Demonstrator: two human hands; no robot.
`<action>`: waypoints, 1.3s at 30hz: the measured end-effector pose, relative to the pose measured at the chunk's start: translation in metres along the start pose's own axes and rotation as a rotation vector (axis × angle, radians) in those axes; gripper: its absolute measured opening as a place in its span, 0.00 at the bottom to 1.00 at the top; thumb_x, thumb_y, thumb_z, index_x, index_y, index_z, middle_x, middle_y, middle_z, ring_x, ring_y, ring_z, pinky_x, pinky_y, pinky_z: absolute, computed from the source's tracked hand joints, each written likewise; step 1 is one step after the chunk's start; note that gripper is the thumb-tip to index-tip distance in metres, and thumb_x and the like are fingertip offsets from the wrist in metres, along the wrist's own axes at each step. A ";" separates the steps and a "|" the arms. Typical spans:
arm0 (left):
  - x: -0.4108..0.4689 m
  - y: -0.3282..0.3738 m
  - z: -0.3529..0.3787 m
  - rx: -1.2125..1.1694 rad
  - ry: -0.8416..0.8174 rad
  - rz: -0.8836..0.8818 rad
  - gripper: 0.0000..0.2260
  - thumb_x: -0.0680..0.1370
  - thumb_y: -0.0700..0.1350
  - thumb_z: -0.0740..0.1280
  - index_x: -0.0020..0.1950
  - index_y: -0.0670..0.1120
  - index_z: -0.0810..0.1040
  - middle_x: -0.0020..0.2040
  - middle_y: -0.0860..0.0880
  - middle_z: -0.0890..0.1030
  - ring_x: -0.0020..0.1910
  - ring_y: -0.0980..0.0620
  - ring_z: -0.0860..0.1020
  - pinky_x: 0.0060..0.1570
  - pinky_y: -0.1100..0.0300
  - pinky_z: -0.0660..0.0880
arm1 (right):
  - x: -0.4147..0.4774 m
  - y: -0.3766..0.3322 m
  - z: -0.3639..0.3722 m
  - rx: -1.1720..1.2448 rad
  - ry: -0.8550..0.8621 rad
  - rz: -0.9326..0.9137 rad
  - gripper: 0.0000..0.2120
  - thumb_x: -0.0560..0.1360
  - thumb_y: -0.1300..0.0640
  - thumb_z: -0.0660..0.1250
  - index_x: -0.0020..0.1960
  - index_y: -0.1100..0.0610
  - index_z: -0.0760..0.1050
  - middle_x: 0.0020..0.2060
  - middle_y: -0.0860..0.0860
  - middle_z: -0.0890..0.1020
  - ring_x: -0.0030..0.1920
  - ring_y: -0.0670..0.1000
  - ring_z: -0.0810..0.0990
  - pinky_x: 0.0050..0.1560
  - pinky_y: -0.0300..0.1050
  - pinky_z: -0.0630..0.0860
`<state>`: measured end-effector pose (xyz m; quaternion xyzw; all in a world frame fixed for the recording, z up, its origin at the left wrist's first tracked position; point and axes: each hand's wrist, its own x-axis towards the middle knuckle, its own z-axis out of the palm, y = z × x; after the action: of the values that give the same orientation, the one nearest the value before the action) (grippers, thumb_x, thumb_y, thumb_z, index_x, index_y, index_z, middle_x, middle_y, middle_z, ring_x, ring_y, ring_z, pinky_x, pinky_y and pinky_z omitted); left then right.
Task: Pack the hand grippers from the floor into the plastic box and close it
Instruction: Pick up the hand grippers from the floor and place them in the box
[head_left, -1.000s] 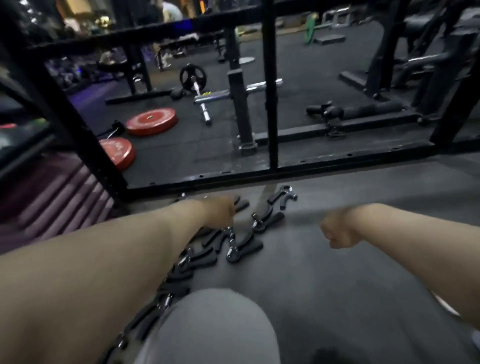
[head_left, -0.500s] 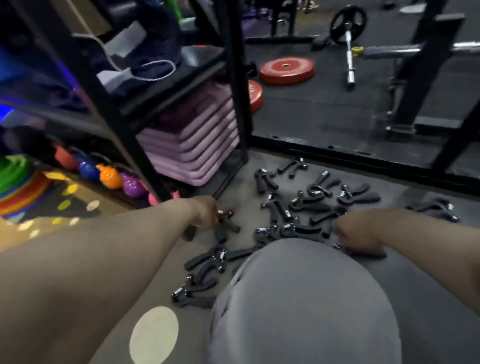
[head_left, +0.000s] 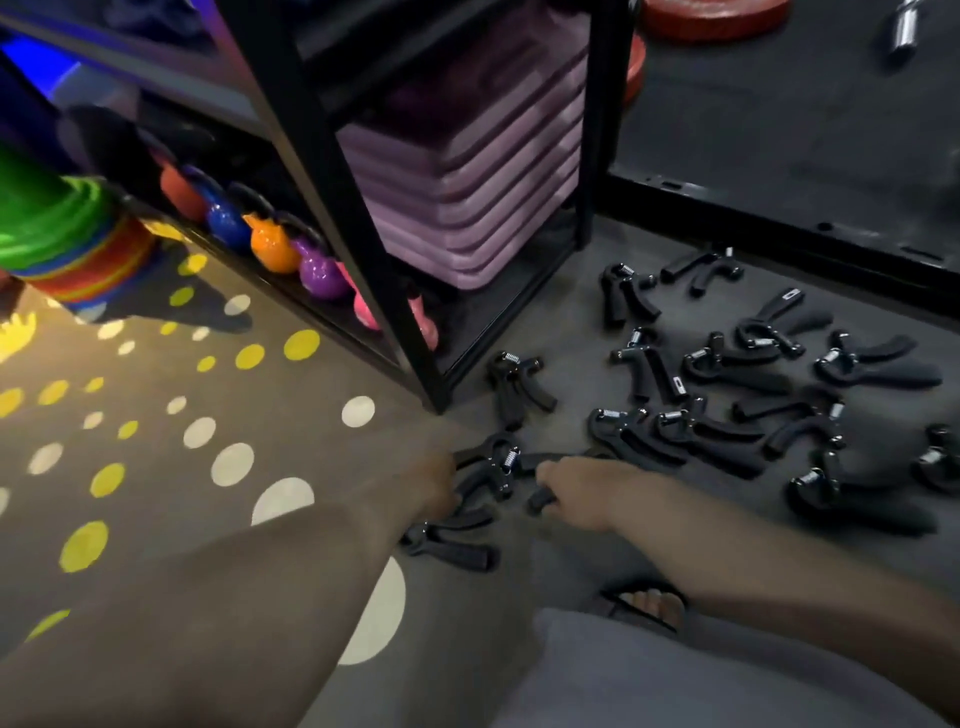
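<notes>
Hand grippers (head_left: 655, 372) on floor (head_left: 566, 332), white handle labels (head_left: 679, 383) unreadable, right grip (head_left: 582, 493) holding one

Both bare forearms reach forward and down, hands close together. The left hand (head_left: 430, 486) is blurred, its fingers hidden. The right hand (head_left: 579, 493) curls round a hand gripper (head_left: 539, 502).

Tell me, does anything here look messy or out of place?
Yes. Black hand grippers lie strewn over the grey floor beside the black rack, pointing every way, some overlapping, while the kettlebells sit in a neat row on its shelf. The right hand grips one.
</notes>
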<state>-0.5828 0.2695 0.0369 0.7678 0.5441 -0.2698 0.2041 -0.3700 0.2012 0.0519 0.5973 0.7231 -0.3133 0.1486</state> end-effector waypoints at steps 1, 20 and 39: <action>0.005 -0.005 0.007 -0.031 -0.014 -0.026 0.19 0.77 0.51 0.64 0.64 0.44 0.76 0.61 0.45 0.79 0.60 0.45 0.77 0.59 0.55 0.73 | 0.009 -0.008 0.007 0.010 -0.018 -0.015 0.18 0.77 0.48 0.62 0.63 0.55 0.68 0.61 0.57 0.74 0.62 0.60 0.76 0.59 0.52 0.73; 0.101 0.001 0.026 -0.062 -0.033 -0.075 0.24 0.76 0.48 0.67 0.71 0.50 0.67 0.67 0.46 0.69 0.69 0.42 0.66 0.66 0.49 0.67 | 0.129 -0.008 0.037 0.269 -0.110 0.145 0.24 0.75 0.55 0.63 0.70 0.53 0.63 0.65 0.56 0.60 0.68 0.61 0.60 0.68 0.55 0.64; 0.070 0.032 -0.046 -0.336 0.309 -0.078 0.13 0.77 0.47 0.64 0.57 0.42 0.71 0.56 0.42 0.75 0.55 0.40 0.77 0.53 0.51 0.74 | 0.056 0.020 -0.006 0.624 0.244 0.274 0.33 0.74 0.43 0.68 0.72 0.55 0.58 0.66 0.55 0.72 0.66 0.57 0.71 0.65 0.47 0.67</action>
<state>-0.5256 0.3378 0.0279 0.7336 0.6355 -0.0624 0.2326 -0.3635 0.2500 0.0185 0.7384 0.5182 -0.4226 -0.0874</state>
